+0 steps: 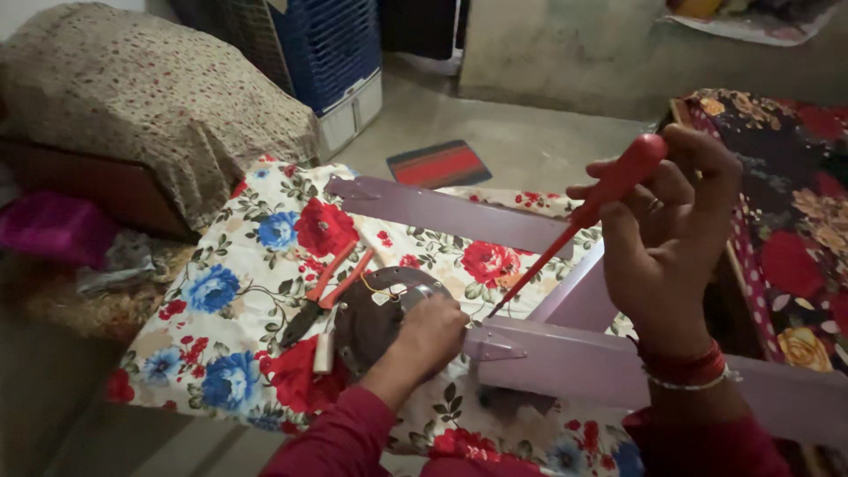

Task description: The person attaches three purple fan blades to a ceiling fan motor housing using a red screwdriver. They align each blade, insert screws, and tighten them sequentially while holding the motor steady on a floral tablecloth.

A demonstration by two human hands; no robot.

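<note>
Head view: the left hand (430, 334) rests closed on the round dark metal fan motor (375, 314), which lies on the floral cloth-covered surface (230, 300) with pale purple fan blades (459, 216) attached. The right hand (671, 238) grips a red-handled screwdriver (583, 216), its tip angled down just beside the motor. Red-handled pliers (322, 291) lie touching the motor's left edge
</note>
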